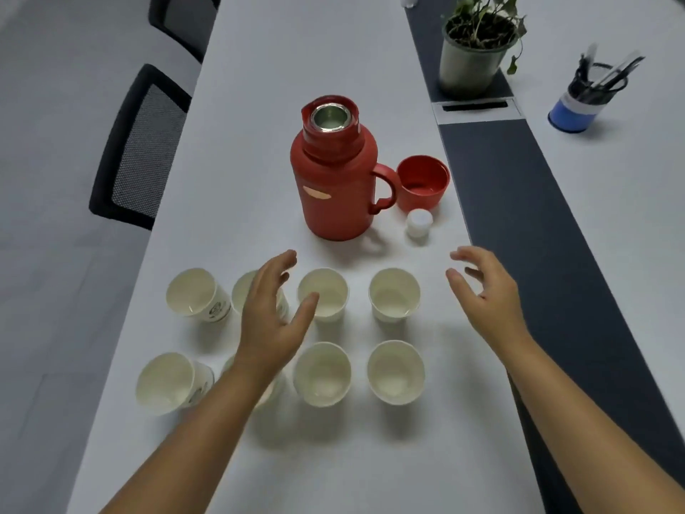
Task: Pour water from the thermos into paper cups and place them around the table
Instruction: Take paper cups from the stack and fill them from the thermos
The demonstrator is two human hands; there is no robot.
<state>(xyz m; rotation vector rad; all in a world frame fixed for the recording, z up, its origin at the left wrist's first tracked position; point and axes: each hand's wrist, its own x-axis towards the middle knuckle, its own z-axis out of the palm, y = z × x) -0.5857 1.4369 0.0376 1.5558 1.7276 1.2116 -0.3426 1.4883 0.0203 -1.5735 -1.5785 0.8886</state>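
Your left hand (272, 313) hovers over the back row of paper cups (322, 294), palm turned inward, fingers spread and loosely curved, gripping nothing; its forearm crosses the two cups in the second column. Your right hand (485, 291) floats just right of the cups, fingers curled slightly toward the middle, also empty. The red thermos (335, 179) stands upright beyond the cups on the white table (259, 87), mouth uncovered, handle to the right. Its red cap (422, 181) lies upturned just beside the handle, with a white stopper (419, 222) near it. The cups stand in two rows of four; whether they hold water is hard to say.
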